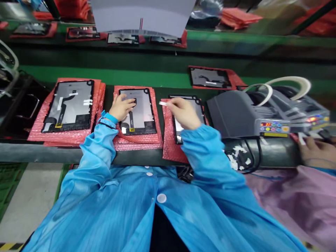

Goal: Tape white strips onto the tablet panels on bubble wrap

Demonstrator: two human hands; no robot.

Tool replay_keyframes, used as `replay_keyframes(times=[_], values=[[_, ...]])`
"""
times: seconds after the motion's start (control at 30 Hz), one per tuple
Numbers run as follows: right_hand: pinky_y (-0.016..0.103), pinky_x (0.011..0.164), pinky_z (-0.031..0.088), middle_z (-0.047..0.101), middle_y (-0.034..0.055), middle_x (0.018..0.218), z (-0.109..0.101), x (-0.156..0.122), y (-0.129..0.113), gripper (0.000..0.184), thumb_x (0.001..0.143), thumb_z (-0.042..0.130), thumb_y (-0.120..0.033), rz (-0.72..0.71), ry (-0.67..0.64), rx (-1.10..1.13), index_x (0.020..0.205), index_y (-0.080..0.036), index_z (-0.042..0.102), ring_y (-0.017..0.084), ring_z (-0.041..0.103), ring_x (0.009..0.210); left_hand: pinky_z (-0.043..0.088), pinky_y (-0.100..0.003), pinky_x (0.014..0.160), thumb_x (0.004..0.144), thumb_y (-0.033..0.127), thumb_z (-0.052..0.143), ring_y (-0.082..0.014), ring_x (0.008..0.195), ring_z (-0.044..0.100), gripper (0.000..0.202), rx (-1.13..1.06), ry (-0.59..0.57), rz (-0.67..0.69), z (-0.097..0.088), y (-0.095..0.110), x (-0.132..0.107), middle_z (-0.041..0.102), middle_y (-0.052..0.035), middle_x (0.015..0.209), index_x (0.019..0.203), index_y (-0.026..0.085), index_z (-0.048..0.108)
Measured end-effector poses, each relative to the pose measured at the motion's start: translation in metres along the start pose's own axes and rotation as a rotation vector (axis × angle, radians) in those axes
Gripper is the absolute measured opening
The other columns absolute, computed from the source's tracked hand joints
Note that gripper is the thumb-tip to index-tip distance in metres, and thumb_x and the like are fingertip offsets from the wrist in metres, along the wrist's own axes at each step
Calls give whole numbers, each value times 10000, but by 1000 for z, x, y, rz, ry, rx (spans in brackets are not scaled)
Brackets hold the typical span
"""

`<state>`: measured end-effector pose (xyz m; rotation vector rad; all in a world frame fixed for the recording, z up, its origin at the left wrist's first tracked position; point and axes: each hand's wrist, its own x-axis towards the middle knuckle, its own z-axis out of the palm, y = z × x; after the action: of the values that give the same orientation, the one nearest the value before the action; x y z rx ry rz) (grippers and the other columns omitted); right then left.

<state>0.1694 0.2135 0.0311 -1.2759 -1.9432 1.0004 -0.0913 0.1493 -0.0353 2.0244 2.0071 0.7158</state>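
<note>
My left hand (122, 106) lies with fingers spread on the upper left of the middle tablet screen panel (143, 112), which has a grey back, a black frame and a dark flex cable. Under that panel is red bubble wrap (139, 144). My right hand (183, 112) pinches a small white strip of tape (163, 103) between thumb and fingers. It is above the right-hand panel (198, 105) and hides much of it. To the left, another panel (76, 108) with white tape pieces rests on stacked red bubble wrap (36, 127).
Grey tape dispensers (236, 112) with lit buttons stand at the right. Beside them is a co-worker's hand (316, 152). Another panel (210, 77) lies on the green belt (162, 79), and several more lie farther back under a white lamp housing (141, 15). Tape scraps (238, 155) cling near black cables.
</note>
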Motion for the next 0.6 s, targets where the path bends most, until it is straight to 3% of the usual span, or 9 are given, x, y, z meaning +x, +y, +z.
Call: replay_keyframes(times=[0.1,0.2,0.33,0.6], values=[[335,847,492,648,39,770,58,47,-23,132,835,574,-224,35,-211,-179,719,-167,603,171,603,789,123,-636,1204,891,271,553,-304,1397,393,293,2,2,5,5,-3,-2,669,-11,1328,1112,350,730],[330,867,489,673,76,843,91,66,-31,146,874,543,-200,80,-302,-328,788,-138,644,186,624,837,87,-635,1213,915,287,538,-325,1408,365,315,21,-21,-5,6,-3,-3,626,-40,1388,1162,310,733],[351,926,485,700,110,928,108,72,-31,173,887,532,-185,42,-325,-418,882,-128,695,217,650,939,124,-636,1204,936,319,519,-335,1386,353,327,12,-9,4,7,-2,-4,609,-45,1407,1187,294,727],[420,1003,457,651,237,1192,115,75,-39,285,914,490,-168,18,-313,-666,1045,-49,713,324,617,1161,141,-649,1192,938,295,505,-346,1391,337,340,45,-30,-11,3,5,-6,554,-52,1464,1196,294,725]])
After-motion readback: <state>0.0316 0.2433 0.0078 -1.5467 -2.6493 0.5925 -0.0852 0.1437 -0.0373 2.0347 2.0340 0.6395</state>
